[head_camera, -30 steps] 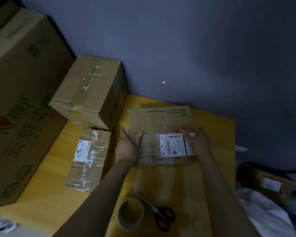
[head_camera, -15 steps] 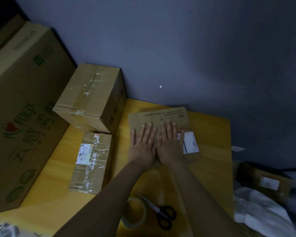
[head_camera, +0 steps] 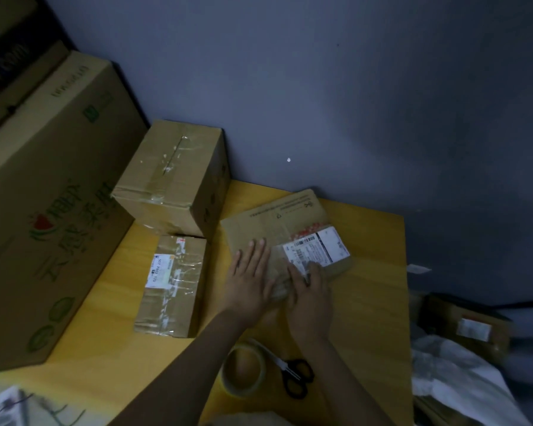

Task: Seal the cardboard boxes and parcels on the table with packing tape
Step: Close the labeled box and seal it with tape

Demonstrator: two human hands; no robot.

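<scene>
Pressing down on the closed parcel are left hand and right hand.

Dimly lit parcel-packing corner. A taped box and a labelled parcel are sitting on a yellow table that is standing against a bare blue-grey wall. A large printed carton is standing at left. A roll of tape and scissors are lying near the table's front edge.

The flat brown cardboard parcel lies on the yellow wooden table. Left of it sits a small taped cardboard box; behind-left, a taller brown cardboard box. Before it lie a clear tape roll and black-handled scissors.
</scene>
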